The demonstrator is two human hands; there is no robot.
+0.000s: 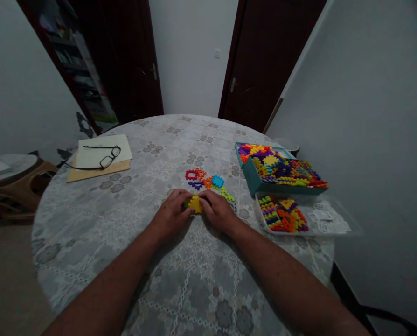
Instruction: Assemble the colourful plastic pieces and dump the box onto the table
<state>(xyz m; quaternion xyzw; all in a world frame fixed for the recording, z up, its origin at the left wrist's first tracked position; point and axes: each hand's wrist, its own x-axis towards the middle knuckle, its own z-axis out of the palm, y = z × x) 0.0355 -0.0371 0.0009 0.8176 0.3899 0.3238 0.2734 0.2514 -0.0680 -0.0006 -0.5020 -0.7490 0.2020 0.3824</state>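
A yellow building piece point(195, 204) with toothed edges is held between my two hands, just above or on the patterned tablecloth. My left hand point(173, 210) grips it from the left, where a bit of green shows by the fingertips. From the other side my right hand point(218, 209) pinches its right edge. Just beyond the hands lie loose toothed pieces: a red square frame point(191, 175), a purple triangle point(196, 185), a blue square point(217, 181), a lime-green triangle point(226, 193) and some orange ones point(200, 174). A grey piece point(232, 205) is partly hidden behind my right hand.
On the right, a teal box point(251, 179) and its lid point(239, 151) hold many coloured pieces. A clear plastic tray point(264, 226) in front holds coloured and white pieces. Eyeglasses point(107, 161) rest on papers point(122, 142) at the left. A wooden chair point(30, 186) stands beyond the table.
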